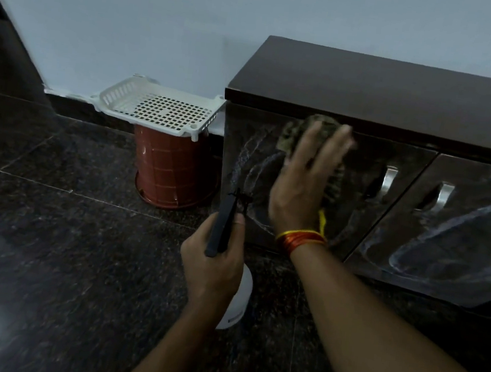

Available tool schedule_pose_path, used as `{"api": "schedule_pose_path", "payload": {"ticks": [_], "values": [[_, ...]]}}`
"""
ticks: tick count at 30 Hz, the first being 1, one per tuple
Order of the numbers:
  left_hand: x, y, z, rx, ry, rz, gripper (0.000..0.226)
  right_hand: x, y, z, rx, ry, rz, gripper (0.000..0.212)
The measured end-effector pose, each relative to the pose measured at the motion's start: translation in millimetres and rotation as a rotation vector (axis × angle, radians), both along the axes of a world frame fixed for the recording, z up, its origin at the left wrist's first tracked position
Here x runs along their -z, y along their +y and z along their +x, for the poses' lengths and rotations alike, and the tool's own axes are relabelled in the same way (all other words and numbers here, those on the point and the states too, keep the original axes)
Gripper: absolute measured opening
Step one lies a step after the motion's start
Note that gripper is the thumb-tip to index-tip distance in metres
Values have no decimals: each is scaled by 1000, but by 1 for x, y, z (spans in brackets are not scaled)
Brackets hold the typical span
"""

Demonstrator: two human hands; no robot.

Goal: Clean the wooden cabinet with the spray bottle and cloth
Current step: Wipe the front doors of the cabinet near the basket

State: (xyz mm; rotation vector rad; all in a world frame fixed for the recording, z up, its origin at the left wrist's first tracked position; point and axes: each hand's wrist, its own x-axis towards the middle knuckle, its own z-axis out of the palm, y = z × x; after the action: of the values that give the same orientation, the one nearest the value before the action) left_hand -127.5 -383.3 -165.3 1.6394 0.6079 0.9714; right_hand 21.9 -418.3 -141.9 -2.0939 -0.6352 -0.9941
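Note:
A low dark wooden cabinet (387, 88) stands against the wall on the right, with two doors and metal handles. Wet smear arcs streak both doors. My right hand (306, 180) presses a greenish cloth (318, 127) flat against the upper part of the left door; most of the cloth is hidden under the palm. My left hand (214, 261) holds a white spray bottle (238, 301) with a black trigger head, low in front of the cabinet's left corner, nozzle pointing towards the door.
Left of the cabinet, a white plastic basket (158, 105) rests on an upturned red-brown bucket (172, 171) by the wall. The floor is dark polished stone (61, 256). A dark panel (4, 60) rises at the far left.

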Motion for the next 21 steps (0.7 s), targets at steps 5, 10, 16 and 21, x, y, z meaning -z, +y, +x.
{"api": "schedule_pose_path", "payload": {"ticks": [5,10,16,21], "values": [[2,14,-2,-56,1,32,26,0,19,-3,-130,-113,-206,57],[4,13,2,-47,-2,-41,28,0,-35,18,-16,-137,-176,69],[0,10,6,-13,-6,-62,25,-4,-43,15,167,-21,-9,61],[-3,19,-2,-23,0,-5,27,-3,-7,7,74,-68,-55,64]]}}
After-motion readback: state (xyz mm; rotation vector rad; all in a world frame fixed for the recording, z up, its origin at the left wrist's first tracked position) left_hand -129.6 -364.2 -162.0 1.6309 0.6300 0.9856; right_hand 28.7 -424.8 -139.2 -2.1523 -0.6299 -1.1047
